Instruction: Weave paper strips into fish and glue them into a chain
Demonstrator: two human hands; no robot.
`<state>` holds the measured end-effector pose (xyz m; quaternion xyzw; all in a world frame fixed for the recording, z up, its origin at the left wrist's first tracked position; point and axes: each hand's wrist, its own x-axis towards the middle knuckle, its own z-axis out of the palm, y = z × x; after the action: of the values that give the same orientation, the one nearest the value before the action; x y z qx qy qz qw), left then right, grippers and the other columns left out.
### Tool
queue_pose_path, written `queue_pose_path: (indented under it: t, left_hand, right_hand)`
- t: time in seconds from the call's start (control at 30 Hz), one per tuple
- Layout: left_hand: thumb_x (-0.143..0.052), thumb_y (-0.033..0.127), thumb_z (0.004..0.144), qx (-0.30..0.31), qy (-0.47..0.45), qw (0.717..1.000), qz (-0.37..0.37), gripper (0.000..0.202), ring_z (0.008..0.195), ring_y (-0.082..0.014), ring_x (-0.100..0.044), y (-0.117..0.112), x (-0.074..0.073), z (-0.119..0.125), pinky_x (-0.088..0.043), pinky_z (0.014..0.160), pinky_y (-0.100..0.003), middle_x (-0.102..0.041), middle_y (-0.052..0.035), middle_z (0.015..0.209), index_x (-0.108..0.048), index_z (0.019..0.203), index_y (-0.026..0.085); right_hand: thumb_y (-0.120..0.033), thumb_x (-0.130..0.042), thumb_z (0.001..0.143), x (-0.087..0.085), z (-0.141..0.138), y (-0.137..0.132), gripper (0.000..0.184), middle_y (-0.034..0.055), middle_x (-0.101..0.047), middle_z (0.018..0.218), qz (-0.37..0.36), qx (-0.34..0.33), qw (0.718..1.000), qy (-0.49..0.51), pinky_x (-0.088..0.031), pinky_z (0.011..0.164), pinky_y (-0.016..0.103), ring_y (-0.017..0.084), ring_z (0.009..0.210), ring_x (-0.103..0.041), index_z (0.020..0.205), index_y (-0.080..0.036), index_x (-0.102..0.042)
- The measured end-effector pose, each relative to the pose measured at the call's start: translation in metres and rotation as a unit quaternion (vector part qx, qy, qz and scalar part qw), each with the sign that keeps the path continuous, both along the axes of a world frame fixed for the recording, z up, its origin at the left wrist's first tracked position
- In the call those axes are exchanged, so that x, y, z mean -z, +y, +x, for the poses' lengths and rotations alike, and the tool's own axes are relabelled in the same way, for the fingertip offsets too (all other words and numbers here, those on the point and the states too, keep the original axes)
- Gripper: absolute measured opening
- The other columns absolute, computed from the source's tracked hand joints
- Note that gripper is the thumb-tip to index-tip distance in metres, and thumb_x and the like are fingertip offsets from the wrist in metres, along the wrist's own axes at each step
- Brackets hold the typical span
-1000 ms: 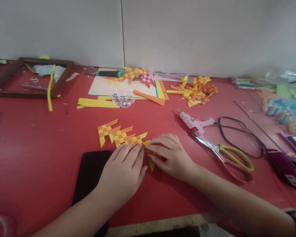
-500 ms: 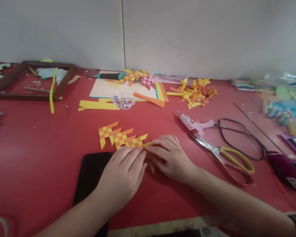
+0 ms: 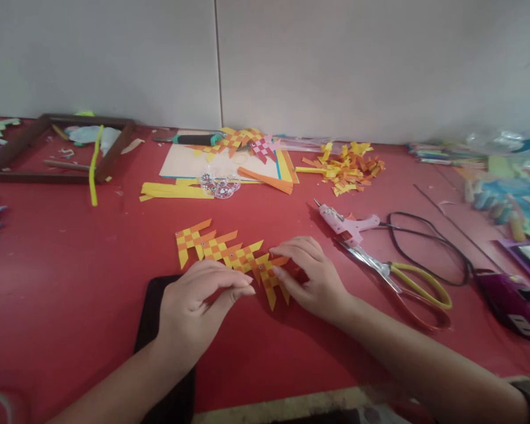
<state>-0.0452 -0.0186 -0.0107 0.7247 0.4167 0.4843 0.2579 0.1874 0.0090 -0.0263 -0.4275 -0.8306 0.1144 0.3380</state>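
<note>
Several orange-and-yellow woven paper fish lie in an overlapping slanted row on the red table. The nearest woven paper fish has a small eye and pointed strips. My right hand grips its right edge, thumb and index finger on the strips. My left hand hovers just left of this fish, apart from it, thumb and fingertips pinched together; whatever they hold, if anything, is too small to make out. A black phone lies partly hidden under my left hand and forearm. The farthest woven fish is untouched.
To the right lie a pink glue gun with a black cord and scissors with yellow and red handles. Farther back are paper scraps, a clear case of googly eyes, yellow paper strips and a brown frame.
My left hand has drawn back left from the nearest fish, its fingertips now pinched. This uncovers the fish's eye and body. My right hand stays at its right edge.
</note>
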Motion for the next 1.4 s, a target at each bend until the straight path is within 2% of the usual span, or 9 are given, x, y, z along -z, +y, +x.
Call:
queue_pose_path:
  t: [0.37,0.53,0.7,0.8,0.9,1.0,1.1,1.23,1.4]
  left_hand:
    - [-0.047,0.02,0.101,0.059,0.056,0.995,0.053,0.021,0.067,-0.0145,-0.065,-0.009,-0.004,0.004,-0.053,0.069,-0.029,-0.07,-0.0011,0.074,-0.061,0.085,0.02]
    - [-0.05,0.03,0.1,0.053,0.184,0.977,0.098,0.022,0.067,-0.0181,-0.066,-0.008,-0.007,0.001,-0.054,0.069,-0.032,-0.07,-0.0023,0.072,-0.06,0.083,0.02]
    - [-0.043,0.036,0.103,0.012,0.351,0.922,0.164,0.035,0.107,-0.0282,-0.069,0.002,-0.003,0.004,-0.053,0.09,-0.044,-0.073,-0.0118,0.119,-0.057,0.126,0.014]
    - [-0.039,0.043,0.104,-0.008,0.4,0.894,0.204,0.044,0.111,-0.0283,-0.068,0.003,0.004,0.006,-0.047,0.096,-0.044,-0.073,-0.0108,0.122,-0.055,0.13,0.012]
    - [-0.039,0.048,0.102,-0.005,0.437,0.869,0.233,0.052,0.113,-0.029,-0.066,0.002,0.009,0.004,-0.043,0.097,-0.044,-0.073,-0.0123,0.124,-0.056,0.131,0.009]
    - [-0.039,0.049,0.102,-0.015,0.458,0.852,0.252,0.053,0.115,-0.0278,-0.064,0.001,0.012,0.0,-0.04,0.099,-0.043,-0.073,-0.0112,0.124,-0.057,0.13,0.008]
    - [-0.04,0.052,0.101,-0.039,0.465,0.844,0.265,0.055,0.114,-0.0274,-0.063,0.003,0.013,-0.006,-0.038,0.1,-0.042,-0.074,-0.0106,0.123,-0.06,0.127,0.008]
    - [-0.047,0.053,0.097,-0.084,0.462,0.842,0.265,0.055,0.11,-0.0304,-0.064,0.009,0.015,-0.011,-0.039,0.098,-0.043,-0.074,-0.0126,0.119,-0.063,0.123,0.007]
    - [-0.053,0.045,0.095,-0.096,0.379,0.882,0.264,0.041,0.107,-0.0288,-0.066,0.019,0.012,-0.003,-0.048,0.094,-0.04,-0.076,-0.0099,0.112,-0.067,0.116,0.012]
  right_hand:
    - [-0.018,-0.059,0.092,-0.012,0.007,0.014,0.014,0.0056,-0.073,0.096,0.007,0.04,0.999,0.023,-0.054,0.085,0.038,0.02,0.092,-0.068,0.104,-0.022,-0.064]
    - [-0.02,-0.058,0.092,-0.027,0.022,0.034,0.013,0.0057,-0.074,0.096,0.047,0.05,0.998,0.0,-0.052,0.088,0.039,0.021,0.092,-0.068,0.103,-0.023,-0.066]
    - [-0.027,-0.048,0.096,-0.043,0.034,0.085,0.024,0.0061,-0.075,0.094,-0.008,0.118,0.99,-0.076,-0.05,0.081,0.032,0.02,0.089,-0.069,0.107,-0.022,-0.069]
    - [-0.028,-0.048,0.096,-0.05,0.034,0.125,0.026,0.0057,-0.076,0.09,-0.059,0.156,0.976,-0.139,-0.047,0.073,0.029,0.02,0.082,-0.069,0.108,-0.021,-0.07]
    - [-0.036,-0.053,0.095,-0.054,0.03,0.163,0.028,0.0058,-0.075,0.081,-0.082,0.156,0.968,-0.178,-0.043,0.067,0.028,0.021,0.079,-0.068,0.086,-0.02,-0.074]
    - [-0.033,-0.054,0.095,-0.055,0.023,0.197,0.025,0.0056,-0.076,0.092,-0.096,0.151,0.962,-0.207,-0.045,0.07,0.027,0.02,0.086,-0.068,0.09,-0.019,-0.075]
    - [-0.026,-0.054,0.097,-0.054,0.012,0.227,0.021,0.0064,-0.074,0.103,-0.109,0.148,0.954,-0.235,-0.051,0.082,0.03,0.02,0.095,-0.068,0.106,-0.018,-0.071]
    - [-0.036,-0.06,0.098,-0.053,-0.011,0.256,0.032,0.0091,-0.064,0.123,-0.129,0.112,0.946,-0.276,-0.057,0.091,0.042,0.021,0.105,-0.065,0.123,-0.017,-0.061]
    - [-0.036,-0.06,0.097,-0.053,-0.054,0.274,0.034,0.0098,-0.062,0.128,-0.111,0.032,0.945,-0.307,-0.057,0.092,0.044,0.022,0.109,-0.064,0.126,-0.017,-0.06]
